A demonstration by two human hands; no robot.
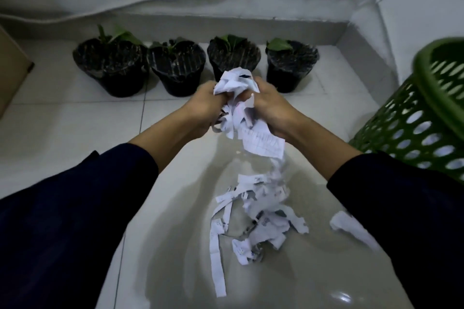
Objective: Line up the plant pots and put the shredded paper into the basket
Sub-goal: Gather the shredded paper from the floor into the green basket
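Now, at ten to one o'clock four black plant pots (113, 68) stand in a row. Centrally, the left hand (203, 108) and right hand (270, 108) both clutch a paper bundle (237, 98); loose shreds (253, 213) litter the floor (75, 120) at six o'clock. At three o'clock stands the green basket (421, 118).

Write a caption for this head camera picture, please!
Both hands lift shredded paper near four lined-up pots.

Dim, glare on floor (336, 296) (edges warped, blurred).
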